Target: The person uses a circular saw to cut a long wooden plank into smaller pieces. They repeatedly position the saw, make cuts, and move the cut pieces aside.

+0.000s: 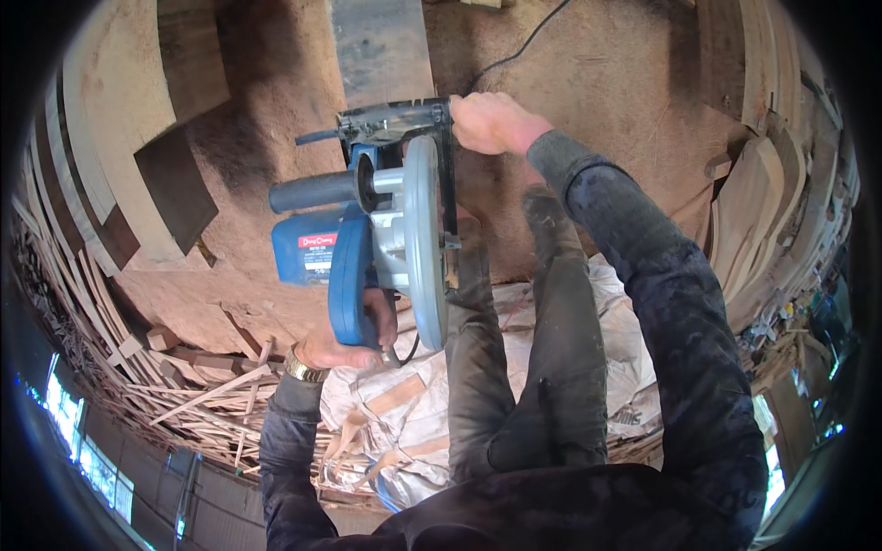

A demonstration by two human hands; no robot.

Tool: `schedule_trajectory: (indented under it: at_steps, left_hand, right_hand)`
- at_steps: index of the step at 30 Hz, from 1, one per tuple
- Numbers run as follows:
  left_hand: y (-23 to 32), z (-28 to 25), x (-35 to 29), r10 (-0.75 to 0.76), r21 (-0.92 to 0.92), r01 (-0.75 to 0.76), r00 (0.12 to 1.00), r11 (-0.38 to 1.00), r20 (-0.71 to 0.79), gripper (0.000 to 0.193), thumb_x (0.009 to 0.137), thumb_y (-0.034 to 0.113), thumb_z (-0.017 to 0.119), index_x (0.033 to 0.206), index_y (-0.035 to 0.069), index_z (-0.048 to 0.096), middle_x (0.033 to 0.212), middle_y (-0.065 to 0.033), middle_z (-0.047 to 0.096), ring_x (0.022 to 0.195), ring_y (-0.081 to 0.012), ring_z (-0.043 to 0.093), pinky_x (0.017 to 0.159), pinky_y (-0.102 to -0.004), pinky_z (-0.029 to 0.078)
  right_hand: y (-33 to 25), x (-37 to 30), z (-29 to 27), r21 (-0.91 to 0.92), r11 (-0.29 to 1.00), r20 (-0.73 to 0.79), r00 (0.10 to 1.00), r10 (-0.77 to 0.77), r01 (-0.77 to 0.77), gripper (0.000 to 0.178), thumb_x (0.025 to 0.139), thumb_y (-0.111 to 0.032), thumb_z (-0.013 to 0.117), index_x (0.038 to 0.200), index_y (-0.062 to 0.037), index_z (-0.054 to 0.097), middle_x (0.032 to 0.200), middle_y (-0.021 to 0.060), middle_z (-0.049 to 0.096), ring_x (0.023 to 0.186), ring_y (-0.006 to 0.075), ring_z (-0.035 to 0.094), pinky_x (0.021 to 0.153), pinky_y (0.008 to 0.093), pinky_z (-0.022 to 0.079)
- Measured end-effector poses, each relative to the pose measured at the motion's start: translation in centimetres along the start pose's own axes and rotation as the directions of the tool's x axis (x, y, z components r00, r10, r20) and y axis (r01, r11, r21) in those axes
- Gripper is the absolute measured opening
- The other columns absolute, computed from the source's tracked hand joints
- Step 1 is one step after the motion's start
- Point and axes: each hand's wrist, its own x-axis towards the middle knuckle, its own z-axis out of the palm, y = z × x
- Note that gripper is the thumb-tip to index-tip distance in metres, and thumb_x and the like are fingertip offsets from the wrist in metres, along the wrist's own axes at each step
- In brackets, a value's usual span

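Observation:
A blue and silver circular saw (347, 253) lies in the middle of the view, its rounded grey blade guard (423, 243) toward my right side. My left hand (338, 347) is closed around the saw's blue rear handle; a metal-banded watch (303, 367) is on that wrist. At the far right corner of the saw's black base plate (390, 118), my right hand (496, 124) has its fingers curled in a grip on the edge. The fingertips are partly hidden. A smooth grey plank (384, 55) runs away from under the plate's far side.
A black cord (519, 50) curves across the brown, dusty surface (588, 83) beyond my right hand. Planks (115, 119) lie at left, with curved boards (758, 202) stacked at right. Thin offcuts (216, 404) pile up lower left. A whitish sheet (629, 367) spreads around my legs.

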Motion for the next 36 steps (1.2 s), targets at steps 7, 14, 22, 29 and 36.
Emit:
schedule_trajectory:
  at_steps: [7, 14, 22, 29, 36]
  left_hand:
    - [-3.4, 1.6, -0.6, 0.104, -0.15, -0.148, 0.958, 0.978, -0.269, 0.054, 0.074, 0.038, 0.092, 0.091, 0.004, 0.055, 0.08, -0.008, 0.057, 0.076, -0.0182, 0.057, 0.066, -0.0315, 0.047]
    - [-2.8, 1.8, -0.7, 0.195, 0.149, -0.157, 0.933, 0.976, -0.301, 0.051, 0.071, 0.033, 0.095, 0.09, 0.005, 0.058, 0.088, -0.0079, 0.06, 0.079, -0.0177, 0.057, 0.072, -0.0319, 0.047]
    - [-2.2, 0.3, -0.3, 0.109, 0.059, -0.099, 0.976, 0.993, -0.188, 0.03, 0.073, 0.014, 0.084, 0.085, 0.003, 0.059, 0.081, -0.0082, 0.059, 0.078, -0.0201, 0.059, 0.069, -0.0334, 0.048]
    - [-2.5, 2.4, 0.1, 0.22, 0.085, -0.203, 0.913, 0.975, -0.343, 0.029, 0.069, 0.011, 0.084, 0.084, 0.003, 0.06, 0.081, -0.0103, 0.061, 0.069, -0.0175, 0.057, 0.065, -0.0308, 0.047]
    - [-2.7, 3.6, -0.9, 0.271, 0.182, -0.203, 0.775, 0.962, -0.57, 0.035, 0.066, 0.012, 0.079, 0.094, -0.002, 0.064, 0.105, -0.0137, 0.062, 0.075, -0.0175, 0.062, 0.066, -0.03, 0.05]
  right_hand:
    - [0.0, 0.0, 0.0, -0.012, 1.0, -0.021, 1.0, 0.011, -0.011, 0.029, 0.091, -0.02, 0.055, 0.107, 0.0017, 0.067, 0.107, 0.0246, 0.073, 0.101, 0.0431, 0.07, 0.09, 0.0538, 0.055]
    - [0.0, 0.0, -0.2, -0.035, 0.999, -0.004, 1.0, 0.019, -0.02, 0.031, 0.09, -0.019, 0.054, 0.107, 0.0028, 0.066, 0.106, 0.025, 0.073, 0.101, 0.0445, 0.07, 0.091, 0.0536, 0.055]
    - [-0.2, 0.0, 0.3, -0.022, 0.999, 0.016, 0.999, 0.038, -0.038, 0.03, 0.09, -0.02, 0.054, 0.107, 0.0016, 0.067, 0.105, 0.0266, 0.072, 0.102, 0.0445, 0.069, 0.09, 0.0534, 0.055]
    - [0.2, 0.4, -0.2, -0.076, 0.997, 0.054, 0.999, 0.0, 0.005, 0.031, 0.091, -0.021, 0.055, 0.11, 0.0035, 0.061, 0.101, 0.0275, 0.072, 0.097, 0.0465, 0.069, 0.087, 0.0543, 0.056]
    - [-2.7, -5.3, 2.2, -0.168, 0.983, -0.721, 0.67, -0.176, 0.078, 0.043, 0.088, -0.011, 0.056, 0.128, 0.0035, 0.056, 0.121, 0.0251, 0.064, 0.115, 0.0435, 0.061, 0.101, 0.0502, 0.049]
